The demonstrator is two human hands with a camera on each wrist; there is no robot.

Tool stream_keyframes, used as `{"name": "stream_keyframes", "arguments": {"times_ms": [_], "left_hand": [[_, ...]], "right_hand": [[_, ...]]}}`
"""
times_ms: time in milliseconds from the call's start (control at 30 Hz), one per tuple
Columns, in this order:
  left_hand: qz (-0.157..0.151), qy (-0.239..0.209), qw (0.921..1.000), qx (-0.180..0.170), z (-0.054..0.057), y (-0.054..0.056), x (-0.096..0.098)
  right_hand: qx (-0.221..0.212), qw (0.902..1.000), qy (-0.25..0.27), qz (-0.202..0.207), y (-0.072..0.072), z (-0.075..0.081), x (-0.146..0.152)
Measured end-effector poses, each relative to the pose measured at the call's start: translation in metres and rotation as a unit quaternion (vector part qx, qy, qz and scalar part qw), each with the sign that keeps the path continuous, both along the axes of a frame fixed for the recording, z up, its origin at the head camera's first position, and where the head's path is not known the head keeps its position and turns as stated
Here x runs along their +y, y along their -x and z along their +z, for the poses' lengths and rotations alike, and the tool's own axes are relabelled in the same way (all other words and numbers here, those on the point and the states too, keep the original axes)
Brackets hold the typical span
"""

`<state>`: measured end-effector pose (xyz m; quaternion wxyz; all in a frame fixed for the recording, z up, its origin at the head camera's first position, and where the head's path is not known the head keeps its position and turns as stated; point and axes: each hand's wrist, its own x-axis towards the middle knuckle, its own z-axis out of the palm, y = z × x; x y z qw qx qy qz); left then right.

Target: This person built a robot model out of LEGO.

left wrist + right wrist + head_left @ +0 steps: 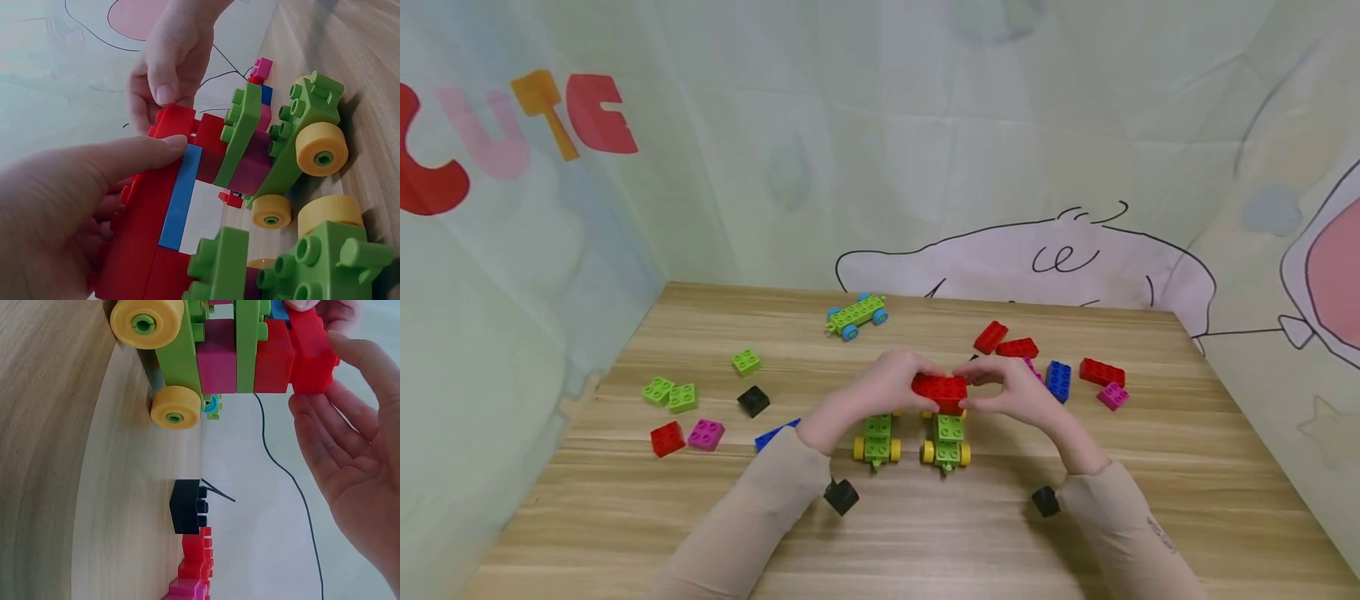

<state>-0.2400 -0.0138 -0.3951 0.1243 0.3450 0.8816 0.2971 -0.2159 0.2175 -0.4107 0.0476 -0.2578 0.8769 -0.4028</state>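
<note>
Two green wheeled bases with yellow wheels, a left base (877,450) and a right base (948,452), stand side by side. Magenta bricks (216,355), green plates (240,134) and red bricks are stacked on them. Across the top runs a red brick (942,390), with a blue brick (181,197) under it. My left hand (889,382) grips the left part of the red brick, thumb on its near side and fingers behind. At the other end, my right hand (1009,388) pinches it between thumb and fingertips.
Another green wheeled base (857,312) with blue wheels stands at the back. Loose green, magenta, red, black and blue bricks lie to the left, including a black brick (753,401). On the right are red bricks (1102,372), a blue brick (1058,381) and magenta ones.
</note>
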Motion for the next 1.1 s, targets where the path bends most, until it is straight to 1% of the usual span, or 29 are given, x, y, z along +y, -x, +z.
{"name": "stream_keyframes", "arguments": {"times_ms": [200,433,600,733,900,1100], "left_hand": [[-0.006,0.007,1.0000,0.001,0.0015,0.0003,0.0004],[0.000,-0.019,0.9998,-0.004,-0.0011,0.0007,0.0001],[0.002,-0.020,0.9998,0.000,-0.0024,0.0012,0.0008],[0.002,-0.020,0.9998,-0.002,-0.0015,0.0006,0.0011],[0.007,-0.021,0.9997,-0.014,-0.0008,0.0006,0.0014],[0.013,-0.010,0.9996,-0.021,0.0009,0.0014,0.0029]], "right_hand": [[-0.002,1.0000,-0.006,-0.006,-0.0006,0.0006,-0.0009],[-0.018,0.9998,-0.002,-0.007,-0.0006,0.0011,-0.0019],[-0.022,0.9997,0.005,-0.010,-0.0014,0.0007,-0.0025],[-0.022,0.9997,0.006,-0.007,-0.0008,0.0008,-0.0024],[-0.034,0.9994,-0.002,-0.001,0.0013,0.0017,-0.0023],[-0.029,0.9995,-0.011,0.011,0.0012,0.0053,-0.0026]]}}
